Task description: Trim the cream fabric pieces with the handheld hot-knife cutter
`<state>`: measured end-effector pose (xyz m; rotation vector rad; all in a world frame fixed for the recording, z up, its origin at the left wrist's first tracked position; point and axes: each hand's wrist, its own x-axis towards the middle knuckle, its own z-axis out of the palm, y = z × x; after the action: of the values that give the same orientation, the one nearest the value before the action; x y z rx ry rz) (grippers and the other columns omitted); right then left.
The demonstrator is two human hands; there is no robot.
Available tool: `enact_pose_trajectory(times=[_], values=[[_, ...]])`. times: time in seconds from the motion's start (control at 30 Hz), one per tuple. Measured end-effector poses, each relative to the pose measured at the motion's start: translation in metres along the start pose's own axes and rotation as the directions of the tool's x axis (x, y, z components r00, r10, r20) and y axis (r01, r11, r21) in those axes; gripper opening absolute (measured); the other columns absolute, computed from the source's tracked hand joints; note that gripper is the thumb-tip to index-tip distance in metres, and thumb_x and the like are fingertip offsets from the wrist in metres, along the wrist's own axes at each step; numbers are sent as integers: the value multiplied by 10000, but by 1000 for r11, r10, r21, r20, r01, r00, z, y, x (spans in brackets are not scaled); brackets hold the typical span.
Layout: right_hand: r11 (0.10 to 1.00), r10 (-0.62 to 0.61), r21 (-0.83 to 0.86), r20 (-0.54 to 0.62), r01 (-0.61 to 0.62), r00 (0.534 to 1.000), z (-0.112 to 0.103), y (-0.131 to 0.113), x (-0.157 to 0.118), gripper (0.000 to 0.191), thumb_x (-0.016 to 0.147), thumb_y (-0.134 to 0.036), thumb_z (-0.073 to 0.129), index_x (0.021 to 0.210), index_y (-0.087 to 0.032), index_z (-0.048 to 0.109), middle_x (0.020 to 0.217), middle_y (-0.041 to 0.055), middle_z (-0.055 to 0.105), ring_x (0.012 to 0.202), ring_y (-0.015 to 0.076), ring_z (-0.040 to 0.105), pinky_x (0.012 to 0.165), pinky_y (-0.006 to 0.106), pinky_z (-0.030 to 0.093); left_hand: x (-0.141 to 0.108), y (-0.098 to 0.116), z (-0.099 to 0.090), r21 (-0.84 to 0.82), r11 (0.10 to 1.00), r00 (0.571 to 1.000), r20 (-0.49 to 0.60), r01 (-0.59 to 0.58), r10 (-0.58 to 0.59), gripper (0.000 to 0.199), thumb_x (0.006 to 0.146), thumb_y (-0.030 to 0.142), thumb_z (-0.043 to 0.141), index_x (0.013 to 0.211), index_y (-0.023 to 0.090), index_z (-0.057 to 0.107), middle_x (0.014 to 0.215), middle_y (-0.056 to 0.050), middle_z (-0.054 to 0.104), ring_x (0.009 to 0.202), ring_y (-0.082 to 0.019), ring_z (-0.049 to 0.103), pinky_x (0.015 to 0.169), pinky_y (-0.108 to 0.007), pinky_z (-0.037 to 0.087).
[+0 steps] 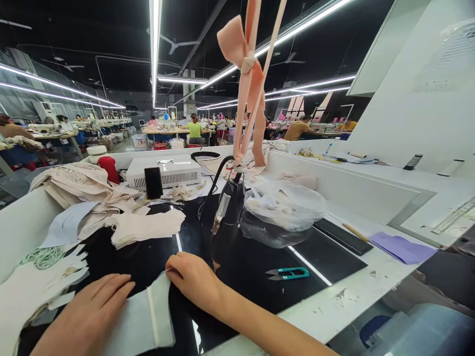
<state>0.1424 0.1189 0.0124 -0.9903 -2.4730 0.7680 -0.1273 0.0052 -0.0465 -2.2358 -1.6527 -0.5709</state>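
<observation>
A pale, translucent fabric piece with a cream strip along it lies on the black work surface. My left hand rests flat on its left part, fingers stretched out. At the piece's upper right corner, my right hand is closed in a pinch on its edge. Teal thread snips lie to the right of my right forearm. Just beyond my right hand a black device hangs from peach fabric ties. A stack of cream fabric pieces lies beyond my hands.
Cream pieces and green cord lie at the left. A phone stands before a white box. A clear plastic bag, pencil and purple cloth are at the right. People sit farther back.
</observation>
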Motion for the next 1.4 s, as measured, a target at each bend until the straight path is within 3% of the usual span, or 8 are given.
enact_pose_trajectory(times=[0.13,0.53,0.8,0.87,1.0,1.17,1.27,1.4], values=[[970,-50,-238,28,56,998,0,-3,10,170,1024,-136,563,962,-177,716,957,55,731,863,188,703,746,269,490,23,43,2,-124,921,929,-57,-370,366,404,1040,362,581,1439,389,637,1323,33,747,1141,-215,753,1012,-245,592],[747,-241,-621,76,235,967,-11,3,12,134,1024,-104,563,1040,-169,680,1034,80,724,888,218,662,579,296,474,21,50,5,-227,908,935,-35,-353,354,657,1059,394,550,1652,434,267,1448,35,657,1213,-249,726,966,-285,635],[634,-495,-671,28,383,868,-8,-1,-12,97,1018,-155,609,985,-172,697,1074,49,753,849,198,638,628,351,488,13,49,22,-163,918,930,-126,-363,345,461,1121,356,388,1565,444,476,1494,50,629,1269,-201,688,1075,-273,556],[599,-618,-691,-78,404,782,-23,-6,-24,176,1058,-165,532,1080,-176,706,1157,39,757,935,183,643,726,352,513,12,48,25,-152,919,930,-114,-364,350,436,1128,363,384,1537,435,518,1532,59,593,1309,-192,658,1113,-275,521],[534,-822,-770,-378,348,426,-64,-12,-53,198,1039,-162,579,1100,-238,751,1118,-17,766,1047,150,616,937,307,517,18,49,12,-125,901,908,-116,-415,402,424,1124,360,409,1523,402,543,1554,67,568,1321,-173,648,1090,-232,519],[750,-660,-637,-734,178,158,-104,5,-65,599,824,-147,857,1350,-346,652,1154,27,689,1010,235,658,959,398,550,27,57,-15,-219,918,928,101,-331,359,462,1076,308,553,1531,384,535,1571,20,555,1370,-239,615,1078,-333,569],[939,-307,-237,-904,250,297,-111,20,-56,922,785,-342,917,1551,-466,419,1527,53,475,1400,349,496,1106,531,491,31,62,-23,-274,926,933,176,-261,315,431,1085,247,508,1502,341,566,1573,-29,552,1414,-286,572,1115,-495,540],[896,13,265,-816,355,578,-105,29,-40,915,792,-437,901,1542,-451,378,1524,64,533,1390,330,560,1021,488,585,35,64,-27,-330,918,907,277,-219,316,425,1058,221,571,1476,301,578,1579,-77,540,1449,-326,528,1120,-588,519]])
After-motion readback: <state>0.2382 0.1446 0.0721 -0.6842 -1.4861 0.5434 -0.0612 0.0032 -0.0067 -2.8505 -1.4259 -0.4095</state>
